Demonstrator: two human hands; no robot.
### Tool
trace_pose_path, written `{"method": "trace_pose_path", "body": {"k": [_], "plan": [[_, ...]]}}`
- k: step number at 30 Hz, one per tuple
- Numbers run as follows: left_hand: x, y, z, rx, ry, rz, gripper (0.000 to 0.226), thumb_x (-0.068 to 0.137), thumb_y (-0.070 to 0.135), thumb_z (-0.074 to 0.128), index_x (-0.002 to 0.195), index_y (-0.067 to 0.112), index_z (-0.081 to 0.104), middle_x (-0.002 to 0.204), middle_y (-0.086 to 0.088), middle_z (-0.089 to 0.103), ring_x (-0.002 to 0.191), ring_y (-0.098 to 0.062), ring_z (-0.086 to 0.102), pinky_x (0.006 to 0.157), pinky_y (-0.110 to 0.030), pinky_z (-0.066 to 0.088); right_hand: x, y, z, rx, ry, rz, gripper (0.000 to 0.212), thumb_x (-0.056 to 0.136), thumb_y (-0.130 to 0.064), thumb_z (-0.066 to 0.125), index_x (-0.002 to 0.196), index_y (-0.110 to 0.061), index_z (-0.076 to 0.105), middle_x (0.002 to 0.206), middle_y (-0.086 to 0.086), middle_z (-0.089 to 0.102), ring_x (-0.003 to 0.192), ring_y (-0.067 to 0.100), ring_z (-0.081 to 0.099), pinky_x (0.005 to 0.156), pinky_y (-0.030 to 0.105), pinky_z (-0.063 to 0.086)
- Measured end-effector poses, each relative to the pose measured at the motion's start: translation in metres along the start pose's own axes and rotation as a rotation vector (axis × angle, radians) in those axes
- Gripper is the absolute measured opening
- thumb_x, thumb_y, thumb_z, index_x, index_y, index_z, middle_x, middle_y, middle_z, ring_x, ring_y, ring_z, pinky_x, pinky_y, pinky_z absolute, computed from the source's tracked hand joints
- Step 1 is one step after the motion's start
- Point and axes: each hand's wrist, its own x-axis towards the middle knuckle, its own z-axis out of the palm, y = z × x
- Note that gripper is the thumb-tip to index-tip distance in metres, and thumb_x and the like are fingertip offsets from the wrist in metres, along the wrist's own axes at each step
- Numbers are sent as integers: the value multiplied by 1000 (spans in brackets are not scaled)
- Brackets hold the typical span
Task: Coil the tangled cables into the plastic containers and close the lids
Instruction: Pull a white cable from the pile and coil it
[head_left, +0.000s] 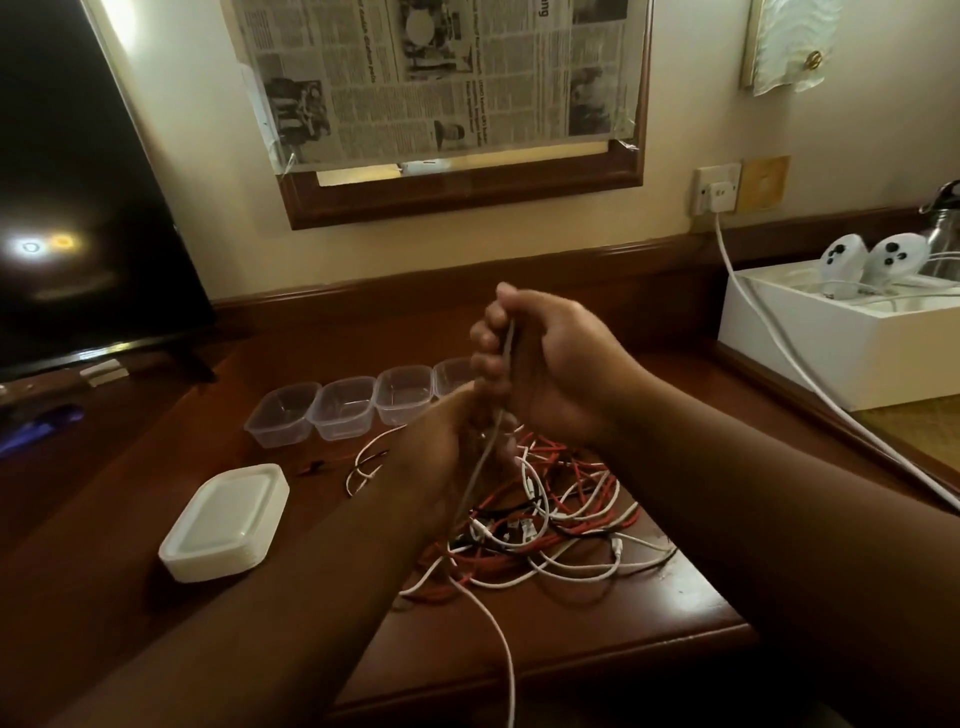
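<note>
Right hand (545, 364) raised above tangled cables (545, 514) on desk (597, 639), fingers curled round grey cable (506, 364). Left hand (441, 452) lower, apparently pinching same strand; fingertips obscured. Fourth of open containers (343, 408) partly hidden. Stacked lids (226, 522) left.

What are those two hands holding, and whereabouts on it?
One white cable, pulled up from the tangled pile. The right hand grips it higher up; the left hand holds it lower, just above the pile.
</note>
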Motion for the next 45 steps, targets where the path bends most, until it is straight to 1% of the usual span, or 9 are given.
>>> {"method": "trace_pose_path", "body": {"k": [3,7,11,17,21,25,35,41,45], "plan": [[-7,-2,-7,172,-64,-68,24,95,22,49,105,5,63,62,0,45,48,-11,39,49,-25,35,9,-10,-7,-339,96,-243,32,106,-29,37,86,-12,55,73,4,58,66,17,57,63,30,50],[-15,6,-21,760,-46,50,24,102,20,49,111,31,68,64,-2,54,51,-13,45,46,-21,37,11,-17,-25,-1282,157,-511,21,103,-26,45,88,-20,58,80,-7,62,73,4,62,72,23,55],[-20,34,-36,1284,30,320,14,99,28,55,98,40,63,78,-2,69,63,-21,64,54,-33,52,11,-10,-30,-1852,-30,-258,12,103,-32,45,97,-27,55,86,-12,56,72,1,53,62,14,43],[-27,86,-35,1316,67,498,6,89,25,66,88,29,69,74,13,69,61,-6,64,55,-14,51,6,-8,-8,-1040,-284,155,65,101,-57,15,62,-17,48,53,-1,36,45,15,29,45,25,26],[-23,74,-36,577,55,321,8,77,25,69,79,21,75,67,-2,63,48,-11,50,43,-21,40,7,-8,-3,-299,-485,354,68,95,-67,18,62,-14,44,50,-3,30,41,13,21,43,25,17],[-17,43,-31,163,119,245,12,79,27,70,84,18,76,74,-5,62,63,-19,52,57,-32,40,2,6,7,64,-475,336,60,94,-64,26,71,-12,45,56,-1,35,47,13,35,48,26,28],[-17,20,-4,-35,133,-36,18,69,29,69,76,14,75,58,0,63,44,-9,56,41,-18,42,-11,7,19,125,-253,277,61,95,-63,31,62,-15,46,50,-3,28,40,11,30,42,23,24],[-11,7,-4,90,172,50,16,97,17,53,84,16,62,64,2,53,47,-7,38,47,-21,27,-10,7,16,-91,-69,-179,57,101,-57,21,71,-14,45,56,-1,33,49,14,32,49,27,29],[-24,3,-4,470,67,54,19,97,14,56,97,24,72,67,1,63,49,-9,49,44,-19,39,-5,4,-6,-657,76,-552,49,97,-55,29,80,-13,48,63,-4,42,54,8,38,50,23,33]]}}
